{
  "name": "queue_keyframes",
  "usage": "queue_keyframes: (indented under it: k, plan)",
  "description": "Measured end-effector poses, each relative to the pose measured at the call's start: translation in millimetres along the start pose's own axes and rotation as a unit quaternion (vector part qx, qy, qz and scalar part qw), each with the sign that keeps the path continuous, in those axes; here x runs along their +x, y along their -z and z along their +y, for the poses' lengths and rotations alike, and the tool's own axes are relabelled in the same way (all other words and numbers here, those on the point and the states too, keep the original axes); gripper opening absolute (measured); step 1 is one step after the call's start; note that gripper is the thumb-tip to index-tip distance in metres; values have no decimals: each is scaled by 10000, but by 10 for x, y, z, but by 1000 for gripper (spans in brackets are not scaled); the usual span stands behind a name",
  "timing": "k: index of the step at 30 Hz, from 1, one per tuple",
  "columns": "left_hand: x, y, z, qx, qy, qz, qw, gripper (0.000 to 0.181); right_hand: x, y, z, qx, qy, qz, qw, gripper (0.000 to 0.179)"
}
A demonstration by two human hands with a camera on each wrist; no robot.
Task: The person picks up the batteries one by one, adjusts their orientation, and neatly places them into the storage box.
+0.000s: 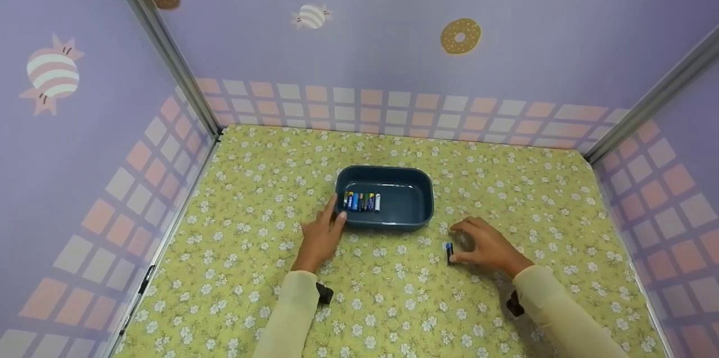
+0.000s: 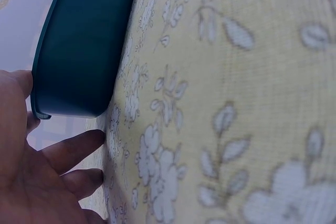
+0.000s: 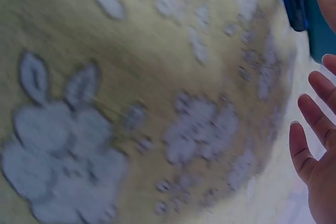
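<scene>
A dark blue-green plastic bin (image 1: pixel 407 225) sits on the flowered surface. Several batteries (image 1: pixel 359 202) of mixed colours lie side by side along its left part. At the bin's left front corner is my left hand (image 1: pixel 320 239), its thumb and index finger touching the rim and side; its other fingers extend below the rim in the left wrist view. To the right, a blue and black battery (image 1: pixel 449 254) lies in front of the bin. My right hand (image 1: pixel 486 245) is close beside that battery, thumb nearest, fingers spread; the right wrist view shows a gap between thumb and battery.
Yellow flowered cloth (image 1: pixel 371 290) covers the work surface. Purple patterned walls (image 1: pixel 382 54) with metal corner posts (image 1: pixel 168 49) enclose the back and sides. A small black object (image 1: pixel 147 279) is at the left edge.
</scene>
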State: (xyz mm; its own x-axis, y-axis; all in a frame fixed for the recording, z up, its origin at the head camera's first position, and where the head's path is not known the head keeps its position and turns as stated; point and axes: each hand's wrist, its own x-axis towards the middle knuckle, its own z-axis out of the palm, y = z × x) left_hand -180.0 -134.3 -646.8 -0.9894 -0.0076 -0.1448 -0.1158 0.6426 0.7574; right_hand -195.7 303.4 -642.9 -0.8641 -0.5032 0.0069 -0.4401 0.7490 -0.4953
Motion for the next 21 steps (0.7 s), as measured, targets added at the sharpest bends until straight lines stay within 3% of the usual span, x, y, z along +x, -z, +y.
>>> queue_keyframes:
  k: [12, 21]
  plan:
    - [-1, 2, 14, -75, 48, -15, 10000, 64, -21, -134, 0, -385, 429, 192, 9982, 50]
    - [2, 0, 1, 62, -96, 46, 9999, 67, -63, -154, -52, -468, 657, 232, 9965, 54]
